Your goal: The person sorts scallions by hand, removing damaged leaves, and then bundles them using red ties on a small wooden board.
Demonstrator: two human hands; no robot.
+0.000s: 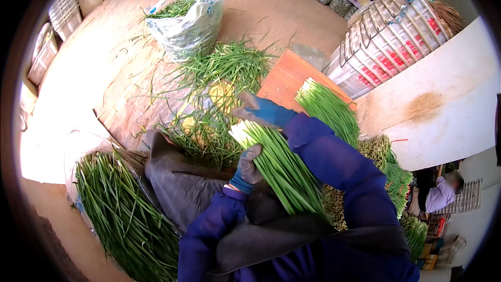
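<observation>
A bunch of garlic chives (287,172) lies slanted across my lap, its trimmed pale ends up and to the left. My left hand (249,164), in a grey and blue glove, grips the bunch's near side below those ends. Just above the pale ends is my gloved right hand (260,110), its thumb and fingers apart and nothing between them. Past my right forearm, another bunch of chives (330,111) rests on an orange-brown board (280,74). Loose green leaves (211,141) are strewn beyond my knees. The lower leaves of the held bunch reach my dark apron (274,237).
Longer chives (121,215) fill a plastic wrap at my left. A clear plastic bag (188,35) of green scraps stands ahead. White crates (391,43) are stacked beyond a white panel (442,98) at right. More bundles (393,176) lie beside me; a person (440,194) sits farther right.
</observation>
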